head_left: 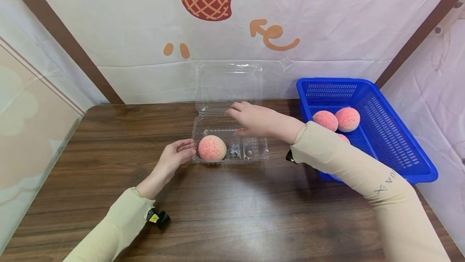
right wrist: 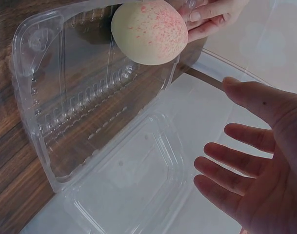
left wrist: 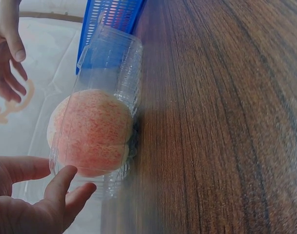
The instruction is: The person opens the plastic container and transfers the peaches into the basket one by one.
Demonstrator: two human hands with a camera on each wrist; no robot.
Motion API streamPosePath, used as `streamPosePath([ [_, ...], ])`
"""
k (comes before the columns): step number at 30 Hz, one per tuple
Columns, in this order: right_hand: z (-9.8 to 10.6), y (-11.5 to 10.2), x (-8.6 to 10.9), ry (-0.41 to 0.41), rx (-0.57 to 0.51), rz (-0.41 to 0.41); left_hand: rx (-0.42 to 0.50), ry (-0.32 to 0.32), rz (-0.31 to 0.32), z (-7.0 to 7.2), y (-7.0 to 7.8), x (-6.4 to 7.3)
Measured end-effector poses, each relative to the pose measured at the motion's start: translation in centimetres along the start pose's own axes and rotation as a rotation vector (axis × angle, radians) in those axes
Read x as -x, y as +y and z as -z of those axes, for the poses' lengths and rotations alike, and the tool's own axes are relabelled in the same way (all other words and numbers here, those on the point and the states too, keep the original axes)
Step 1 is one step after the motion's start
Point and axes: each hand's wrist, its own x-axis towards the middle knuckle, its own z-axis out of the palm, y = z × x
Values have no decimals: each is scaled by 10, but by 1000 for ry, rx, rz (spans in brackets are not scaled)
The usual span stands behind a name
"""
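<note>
A clear plastic clamshell box (head_left: 254, 154) lies on the table, its lid (head_left: 229, 82) raised against the backdrop. One pink, speckled peach (head_left: 212, 148) sits in its left end; the left wrist view shows that peach (left wrist: 92, 129) through the clear wall. My left hand (head_left: 174, 157) pinches the box's left edge between thumb and fingers, close beside the peach. My right hand (head_left: 256, 120) hovers over the back right of the box. In the right wrist view its fingers (right wrist: 236, 165) are spread and hold nothing.
A blue plastic basket (head_left: 399, 133) stands at the right, holding peaches (head_left: 347, 119); one is partly hidden by my right sleeve (head_left: 338, 155). The brown table (head_left: 218, 209) meets a white printed cloth (head_left: 152, 80) at the back.
</note>
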Motion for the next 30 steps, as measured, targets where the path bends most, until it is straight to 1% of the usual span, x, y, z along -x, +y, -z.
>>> streamPosePath([
  [6, -3, -3, -4, -8, -1, 28, -1, -2, 0, 0, 1, 0],
  [12, -7, -6, -9, -32, -17, 15, -11, -7, -5, 0, 2, 0],
  [16, -9, -8, -12, -50, -23, 12, -2, -4, 3, 0, 2, 0],
  [24, -13, -13, -17, -106, -3, 4, 3, 1, 0, -1, 3, -1],
  [30, -18, -18, -21, -98, 6, 11, 3, 2, 6, -1, 2, -1],
])
